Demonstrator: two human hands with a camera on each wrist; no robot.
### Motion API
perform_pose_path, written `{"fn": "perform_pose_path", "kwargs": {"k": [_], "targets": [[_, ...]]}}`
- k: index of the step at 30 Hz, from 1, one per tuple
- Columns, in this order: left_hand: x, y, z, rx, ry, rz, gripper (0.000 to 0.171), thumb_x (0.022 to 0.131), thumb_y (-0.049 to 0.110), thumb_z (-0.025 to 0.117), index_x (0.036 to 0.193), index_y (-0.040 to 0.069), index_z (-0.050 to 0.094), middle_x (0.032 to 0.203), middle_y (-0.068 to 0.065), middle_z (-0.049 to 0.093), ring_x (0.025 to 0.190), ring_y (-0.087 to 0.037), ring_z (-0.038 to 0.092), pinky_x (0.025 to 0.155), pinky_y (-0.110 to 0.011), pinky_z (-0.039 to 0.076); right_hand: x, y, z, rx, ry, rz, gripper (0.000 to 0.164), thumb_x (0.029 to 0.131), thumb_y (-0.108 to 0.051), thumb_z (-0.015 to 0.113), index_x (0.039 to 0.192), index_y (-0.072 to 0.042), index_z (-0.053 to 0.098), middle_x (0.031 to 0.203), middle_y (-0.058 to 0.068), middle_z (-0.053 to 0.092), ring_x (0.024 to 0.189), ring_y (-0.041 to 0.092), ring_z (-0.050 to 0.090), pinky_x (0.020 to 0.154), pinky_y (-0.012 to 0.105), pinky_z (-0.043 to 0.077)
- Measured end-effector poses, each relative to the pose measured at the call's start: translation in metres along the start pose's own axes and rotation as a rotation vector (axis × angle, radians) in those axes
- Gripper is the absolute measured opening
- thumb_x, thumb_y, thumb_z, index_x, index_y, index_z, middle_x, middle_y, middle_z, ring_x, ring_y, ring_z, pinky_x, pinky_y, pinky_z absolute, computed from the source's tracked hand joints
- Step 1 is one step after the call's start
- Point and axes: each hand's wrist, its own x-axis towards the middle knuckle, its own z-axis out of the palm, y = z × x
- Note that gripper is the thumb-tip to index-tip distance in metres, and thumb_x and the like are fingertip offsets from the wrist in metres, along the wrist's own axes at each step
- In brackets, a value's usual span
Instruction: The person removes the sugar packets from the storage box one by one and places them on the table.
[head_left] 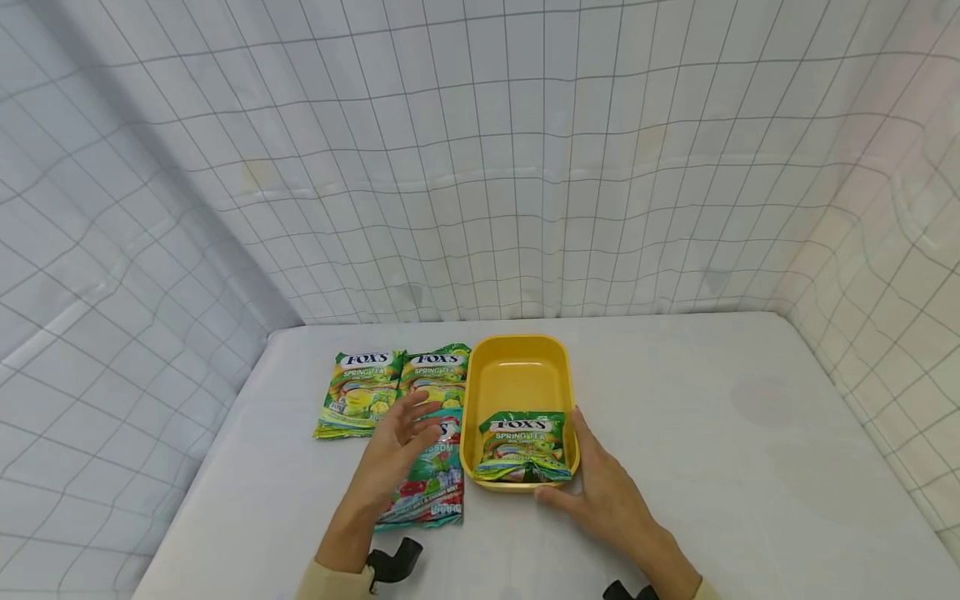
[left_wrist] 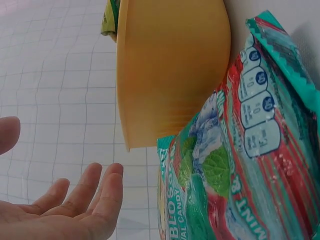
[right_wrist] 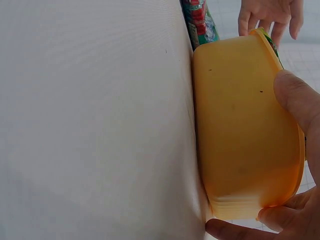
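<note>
A yellow plastic tub [head_left: 517, 379] stands on the white table with a green Fox's Spring Tea candy bag [head_left: 522, 446] in its near end. My right hand [head_left: 611, 496] grips the tub's near right corner, the thumb at the near rim and the fingers along the right side. Left of the tub lies a teal and red candy bag [head_left: 438, 483], printed with mint leaves. Over that bag, my left hand [head_left: 393, 442] hangs with relaxed, spread fingers and nothing in it. The left wrist view shows the same teal bag close up, beside the tub's outer wall.
Two more green Spring Tea bags, a left one [head_left: 363, 392] and a right one [head_left: 437, 371], lie side by side behind the left hand. White cloth walls [head_left: 525, 183] with a grid pattern enclose the table [head_left: 712, 417] at the back and sides.
</note>
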Motion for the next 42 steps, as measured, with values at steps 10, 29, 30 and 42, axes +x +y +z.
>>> {"fn": "perform_pose_path", "kwargs": {"k": [10,29,30,42], "targets": [[0.003,0.004,0.013,-0.035,-0.056,0.025,0.062,0.101,0.016,0.066,0.154,0.01,0.035,0.154,-0.02,0.043,0.136,-0.038,0.048,0.106,-0.049,0.046,-0.002,0.0,0.0,-0.004,-0.001,0.008,0.124,0.077,-0.058,0.083,0.164,-0.011,0.009,0.166,0.012,0.021,0.147,0.035,0.032,0.115,0.054,0.033],[0.011,0.012,0.037,-0.041,-0.106,0.069,0.069,0.097,0.021,0.072,0.154,0.009,0.035,0.154,-0.019,0.04,0.136,-0.035,0.048,0.105,-0.047,0.048,0.0,0.002,0.0,-0.008,0.014,-0.002,0.125,0.076,-0.065,0.08,0.165,-0.012,0.009,0.166,0.01,0.022,0.147,0.033,0.033,0.115,0.053,0.033],[0.011,0.013,0.038,-0.034,-0.105,0.066,0.068,0.097,0.02,0.072,0.154,0.009,0.035,0.154,-0.019,0.04,0.136,-0.035,0.048,0.105,-0.048,0.047,0.0,0.002,0.0,-0.01,0.013,-0.001,0.126,0.076,-0.066,0.08,0.165,-0.012,0.009,0.166,0.01,0.022,0.147,0.033,0.033,0.115,0.053,0.034],[0.006,0.013,0.055,0.031,-0.105,-0.01,0.067,0.099,0.02,0.069,0.154,0.006,0.034,0.157,-0.018,0.037,0.138,-0.038,0.046,0.107,-0.049,0.045,0.0,0.0,0.0,0.005,0.018,-0.02,0.122,0.078,-0.052,0.086,0.164,-0.009,0.012,0.166,0.011,0.023,0.146,0.034,0.035,0.114,0.053,0.035]]}}
